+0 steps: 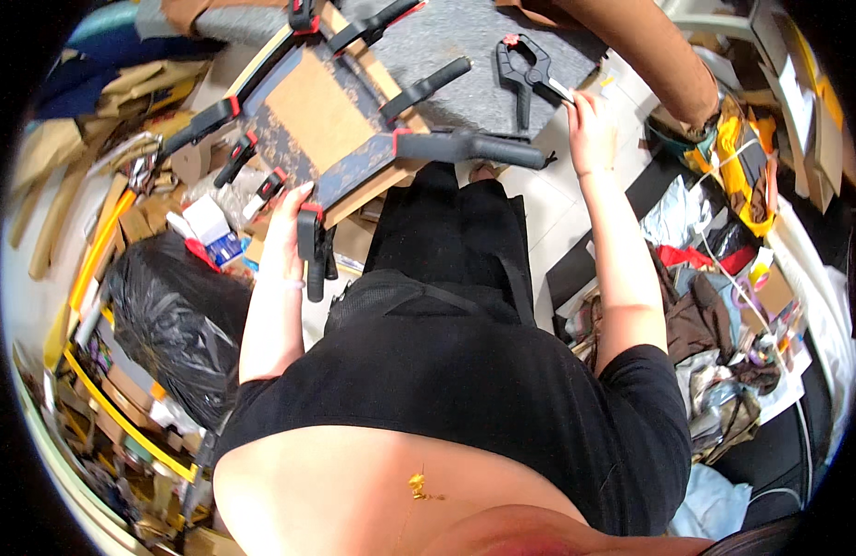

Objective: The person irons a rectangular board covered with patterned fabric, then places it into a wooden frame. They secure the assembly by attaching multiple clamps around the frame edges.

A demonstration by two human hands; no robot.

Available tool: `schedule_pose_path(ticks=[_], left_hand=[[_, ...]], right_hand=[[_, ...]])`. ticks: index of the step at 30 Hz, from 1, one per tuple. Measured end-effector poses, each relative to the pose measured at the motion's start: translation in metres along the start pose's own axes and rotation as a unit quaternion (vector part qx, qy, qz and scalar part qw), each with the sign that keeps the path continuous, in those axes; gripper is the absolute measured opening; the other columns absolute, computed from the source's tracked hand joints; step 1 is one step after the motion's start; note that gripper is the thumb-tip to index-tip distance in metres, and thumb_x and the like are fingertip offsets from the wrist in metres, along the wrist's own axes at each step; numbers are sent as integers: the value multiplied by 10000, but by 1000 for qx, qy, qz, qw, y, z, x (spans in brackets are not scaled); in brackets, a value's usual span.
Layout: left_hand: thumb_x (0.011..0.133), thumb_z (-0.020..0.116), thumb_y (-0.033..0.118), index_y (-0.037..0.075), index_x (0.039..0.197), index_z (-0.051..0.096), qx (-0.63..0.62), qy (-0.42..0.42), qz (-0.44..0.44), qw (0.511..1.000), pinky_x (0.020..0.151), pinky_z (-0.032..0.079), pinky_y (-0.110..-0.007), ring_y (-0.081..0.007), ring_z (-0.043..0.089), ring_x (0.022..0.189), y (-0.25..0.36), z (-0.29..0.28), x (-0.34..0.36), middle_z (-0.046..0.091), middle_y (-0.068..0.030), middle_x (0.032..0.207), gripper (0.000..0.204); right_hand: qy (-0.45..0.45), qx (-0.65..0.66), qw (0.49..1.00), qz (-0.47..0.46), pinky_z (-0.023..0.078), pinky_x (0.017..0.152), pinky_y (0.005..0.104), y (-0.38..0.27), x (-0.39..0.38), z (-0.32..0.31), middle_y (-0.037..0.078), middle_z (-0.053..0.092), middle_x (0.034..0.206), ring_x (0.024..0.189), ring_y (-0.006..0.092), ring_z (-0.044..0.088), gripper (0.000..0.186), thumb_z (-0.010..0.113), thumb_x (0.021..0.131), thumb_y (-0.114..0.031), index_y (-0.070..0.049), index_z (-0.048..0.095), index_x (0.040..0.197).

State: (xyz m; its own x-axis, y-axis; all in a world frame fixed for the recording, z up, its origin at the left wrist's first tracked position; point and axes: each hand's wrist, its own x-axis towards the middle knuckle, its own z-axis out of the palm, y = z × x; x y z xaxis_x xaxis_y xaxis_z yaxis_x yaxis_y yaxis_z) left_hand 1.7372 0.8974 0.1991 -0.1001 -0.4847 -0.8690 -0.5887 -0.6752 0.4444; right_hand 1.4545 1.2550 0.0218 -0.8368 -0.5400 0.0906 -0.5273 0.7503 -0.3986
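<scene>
Surroundings: black plastic bag (173,320) on the floor at the person's left, with cardboard scraps and yellow strips beyond it; heaped cloth and foil (715,278) at the right; a brown cardboard tube (650,46) crosses the upper right. A loose black spring clamp (523,72) lies on the grey counter (456,46).

Work piece: flat dark-patterned board (307,120) with a tan centre panel, overhanging the counter edge, ringed by several black clamps with red tips.

Left hand (284,236): fingers closed on the clamp (312,250) at the board's near corner.

Right hand (590,125): fingers pinching the loose clamp's handle tip
</scene>
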Motion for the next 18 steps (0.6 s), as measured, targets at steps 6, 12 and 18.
schedule_pose_path(ticks=[6,12,18], left_hand=[[826,711,274,102,1033,613,-85,1,46,995,625,433,-233,-86,546,744,-2,-7,-1,597,16,877,286],[849,690,191,86,999,607,-178,-54,149,971,633,485,-247,-100,588,728,17,3,6,615,4,850,200],[854,683,152,99,1000,575,-251,-96,143,952,614,490,-240,-95,577,710,34,13,3,583,9,854,189]], right_hand=[[-51,-112,992,24,334,1041,488,-53,19,29,214,496,1320,1232,345,463,867,659,762,-582,19,471,1358],[-162,-163,949,217,271,1112,512,-119,37,36,241,323,1467,1353,360,329,1136,709,679,-659,32,266,1464],[-290,92,886,351,412,1028,392,-104,55,18,252,557,1251,1216,348,512,781,688,669,-373,44,485,1297]])
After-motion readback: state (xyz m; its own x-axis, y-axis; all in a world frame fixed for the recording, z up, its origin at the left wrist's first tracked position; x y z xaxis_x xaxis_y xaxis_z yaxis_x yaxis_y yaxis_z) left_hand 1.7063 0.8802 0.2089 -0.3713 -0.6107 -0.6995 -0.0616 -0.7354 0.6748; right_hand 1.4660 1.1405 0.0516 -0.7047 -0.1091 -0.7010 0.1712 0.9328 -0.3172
